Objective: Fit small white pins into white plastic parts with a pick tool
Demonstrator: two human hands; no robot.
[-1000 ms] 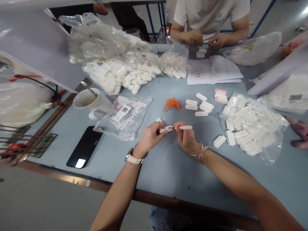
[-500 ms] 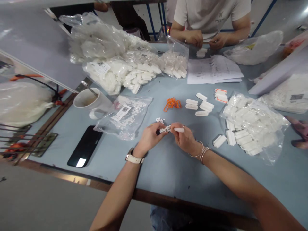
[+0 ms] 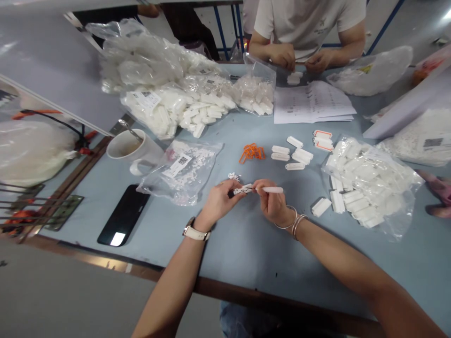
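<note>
Tool (image 3: 272,189) in right hand (image 3: 273,205) has slid outward from connector (image 3: 242,190).

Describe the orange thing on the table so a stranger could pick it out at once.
Start at the sheets of paper on the far side of the blue table and come toward the camera. Left of the row of loose white plastic pieces lies a small tangle of orange clips, the only orange among white parts.
</note>
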